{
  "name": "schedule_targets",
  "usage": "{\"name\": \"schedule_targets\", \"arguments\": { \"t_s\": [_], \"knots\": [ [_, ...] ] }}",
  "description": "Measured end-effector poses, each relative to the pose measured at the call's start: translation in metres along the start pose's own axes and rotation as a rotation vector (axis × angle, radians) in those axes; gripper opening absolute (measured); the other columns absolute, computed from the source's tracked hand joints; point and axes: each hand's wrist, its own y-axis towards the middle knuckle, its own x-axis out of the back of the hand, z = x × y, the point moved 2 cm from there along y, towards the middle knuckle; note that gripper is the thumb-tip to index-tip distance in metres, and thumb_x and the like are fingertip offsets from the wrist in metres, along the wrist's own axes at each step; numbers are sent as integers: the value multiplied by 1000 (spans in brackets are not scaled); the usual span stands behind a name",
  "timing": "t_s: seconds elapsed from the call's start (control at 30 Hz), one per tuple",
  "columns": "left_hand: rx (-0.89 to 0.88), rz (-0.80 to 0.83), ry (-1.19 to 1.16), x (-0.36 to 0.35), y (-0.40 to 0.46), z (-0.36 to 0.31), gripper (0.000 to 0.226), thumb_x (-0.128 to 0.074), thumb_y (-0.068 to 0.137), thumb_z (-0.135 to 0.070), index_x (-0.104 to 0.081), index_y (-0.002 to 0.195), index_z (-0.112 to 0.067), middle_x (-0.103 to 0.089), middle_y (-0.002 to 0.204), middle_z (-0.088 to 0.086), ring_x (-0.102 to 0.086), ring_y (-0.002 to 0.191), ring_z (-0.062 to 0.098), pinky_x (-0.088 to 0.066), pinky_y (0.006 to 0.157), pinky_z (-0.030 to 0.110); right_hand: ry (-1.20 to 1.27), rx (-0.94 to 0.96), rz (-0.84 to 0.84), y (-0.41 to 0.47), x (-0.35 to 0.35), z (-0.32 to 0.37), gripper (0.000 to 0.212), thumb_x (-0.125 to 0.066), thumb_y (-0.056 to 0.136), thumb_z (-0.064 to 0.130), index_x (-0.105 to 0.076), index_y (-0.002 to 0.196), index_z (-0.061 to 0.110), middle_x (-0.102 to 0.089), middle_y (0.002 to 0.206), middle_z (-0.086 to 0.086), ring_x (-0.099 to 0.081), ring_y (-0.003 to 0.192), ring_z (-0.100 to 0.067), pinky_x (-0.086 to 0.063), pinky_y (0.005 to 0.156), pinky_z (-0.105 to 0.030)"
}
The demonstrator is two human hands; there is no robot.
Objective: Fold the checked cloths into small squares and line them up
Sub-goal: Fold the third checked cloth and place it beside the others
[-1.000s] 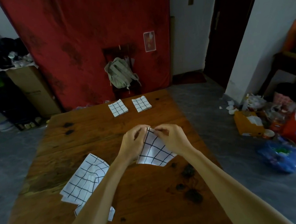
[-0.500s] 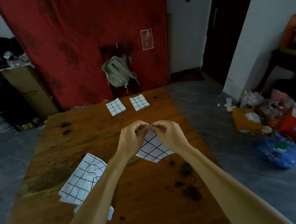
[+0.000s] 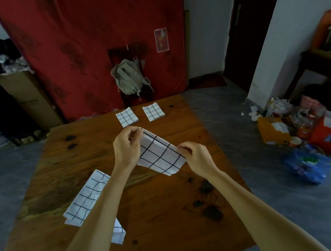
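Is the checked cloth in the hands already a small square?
No. The white black-checked cloth is a long strip, pinched between left hand and right hand.

matt checked cloth (image 3: 159, 156); worn, dark-stained wooden table (image 3: 159, 217).

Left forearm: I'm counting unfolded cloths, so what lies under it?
Under the left forearm a pile of unfolded checked cloths lies on the wooden table. The arm covers the pile's right part, so the count cannot be told.
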Motion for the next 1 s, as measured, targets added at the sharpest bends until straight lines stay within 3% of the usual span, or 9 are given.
{"name": "schedule_targets", "arguments": {
  "t_s": [0.17, 0.33, 0.4, 0.5, 0.63, 0.73, 0.8, 0.93, 1.0],
  "knots": [
    [-9, -9, 25, -3, -3, 4, 9, -58, 94, -16, -66, 91, -12, -62, 76, -7, -55, 68, 2, -43, 61, 9, -46, -45, 52, 1, 1, -10, 22, -53, 98, 24, -63, 117, 17, -66, 108, 7, -56, 85, 6, -45, 70, -7],
    [-77, 149, 43, -20, -10, -2, 7, -60, 92, -15, -67, 92, -13, -65, 80, -9, -59, 70, 1, -46, 63, 12, 39, -27, 75, 7, 1, 7, 31, -53, 98, 27, -56, 128, 20, -62, 119, 8, -57, 105, -2, -49, 91, -22],
    [-103, 216, 37, -28, -15, -9, 7, -60, 92, -14, -68, 92, -14, -66, 82, -9, -59, 73, -2, -45, 64, 10, 61, 31, 103, 12, -2, 24, 27, -55, 97, 27, -59, 123, 20, -65, 111, 9, -60, 96, -3, -50, 84, -20],
    [-142, 218, 21, -31, -17, -15, 6, -62, 92, -16, -68, 92, -15, -66, 84, -9, -61, 77, -2, -44, 66, 8, 47, 119, 100, 18, -4, 39, 13, -56, 97, 25, -67, 100, 18, -65, 83, 6, -57, 69, -9, -46, 63, -26],
    [-88, 242, 44, -19, -17, -5, 8, -63, 90, -26, -65, 94, -19, -65, 84, -10, -60, 75, -3, -45, 61, 10, 195, 27, 6, 21, 7, 34, 14, -54, 98, 26, -64, 89, 21, -56, 69, 7, -46, 54, -1, -38, 51, -17],
    [-12, 221, 27, -10, -21, 4, 9, -65, 88, -26, -66, 92, -17, -66, 83, -6, -60, 73, 2, -48, 61, 15, 305, -79, -44, 21, 14, 28, 14, -54, 97, 26, -63, 87, 21, -58, 69, 4, -48, 57, -1, -41, 55, -16],
    [-9, 175, 5, -6, -24, 3, 7, -66, 88, -20, -66, 92, -14, -66, 82, -6, -60, 74, 2, -46, 63, 11, 361, -118, -51, 20, 14, 26, 12, -56, 96, 26, -66, 93, 20, -64, 78, 2, -55, 65, -3, -46, 63, -18],
    [-21, 115, -35, -1, -25, -4, 4, -68, 87, -17, -67, 90, -16, -66, 81, -7, -60, 76, 1, -45, 65, 9, 439, -107, -77, 19, 11, 32, 10, -60, 95, 27, -67, 92, 21, -68, 77, 11, -60, 69, 1, -48, 63, -12],
    [-18, 89, -45, 1, -26, -5, 6, -69, 86, -17, -68, 91, -15, -67, 82, -6, -61, 77, 3, -47, 67, 11, 429, -93, -84, 20, 11, 36, 12, -60, 94, 29, -68, 93, 20, -70, 82, 4, -62, 73, -8, -48, 66, -16]
  ]
}}
